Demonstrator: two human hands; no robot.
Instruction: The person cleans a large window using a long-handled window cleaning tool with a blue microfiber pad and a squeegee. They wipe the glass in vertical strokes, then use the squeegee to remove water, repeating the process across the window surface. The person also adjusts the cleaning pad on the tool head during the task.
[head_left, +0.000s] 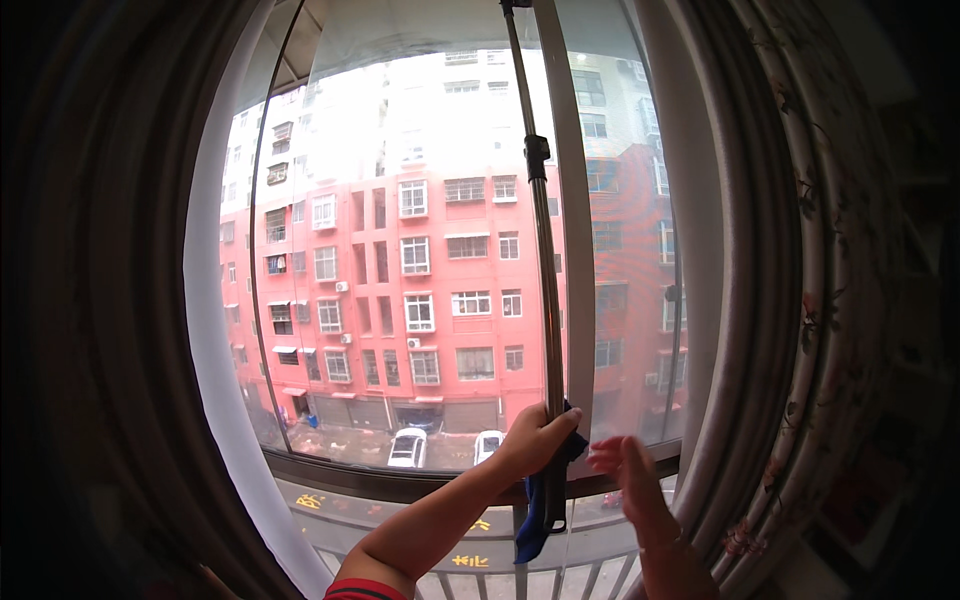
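Note:
My left hand (538, 435) is closed around the lower part of a telescopic metal pole (548, 285), together with a dark blue cloth (532, 529) that hangs below it. The pole stands almost upright in front of the window. It has a black locking collar (536, 156) partway up and a black handle (555, 491) with a hanging loop at the bottom. A dark fitting shows at the top picture edge; anything beyond it is out of view. To the right of the cloth, my right hand (634, 476) is slightly blurred, its fingers extended and nothing visible in it.
A pale window frame upright (574, 225) runs just right of the pole. Behind the hands are the dark lower window rail (352, 474) and vertical railing bars (520, 574). Thick curtains (142, 300) and a floral curtain (810, 315) flank the glass. A pink building (442, 277) stands outside.

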